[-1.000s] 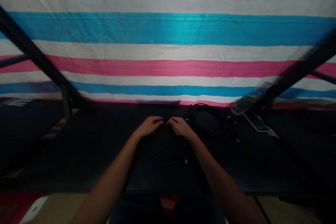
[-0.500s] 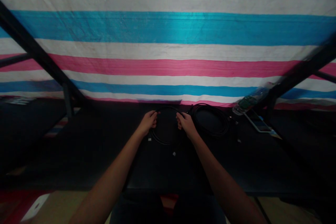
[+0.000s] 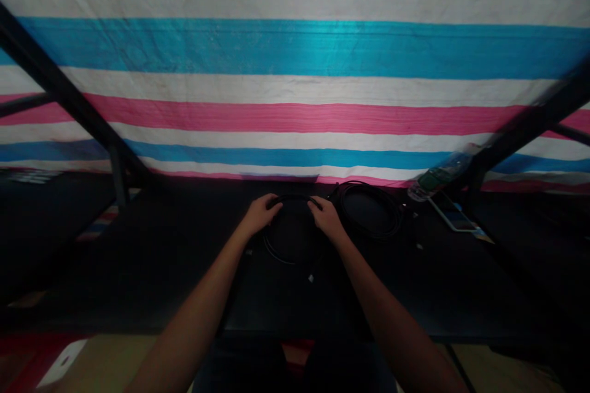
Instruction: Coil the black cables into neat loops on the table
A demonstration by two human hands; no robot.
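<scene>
A looped black cable lies on the dark table between my hands, its lower part hanging toward me. My left hand is closed on the loop's upper left side, and my right hand grips its upper right side. One pale connector rests below the loop, and another small one is under my left wrist. Just right of my right hand lies a larger coil of black cable. The dark cable is hard to make out against the table.
A clear bottle with a green label leans at the right rear, beside a phone. Black slanted frame bars stand at both sides. A striped sheet hangs behind the dark table.
The loop has shifted slightly and its lower edge sits nearer to me. Both hands have changed their grip, with thumbs further forward. The left connector has moved left, the lower one slightly nearer to me.
</scene>
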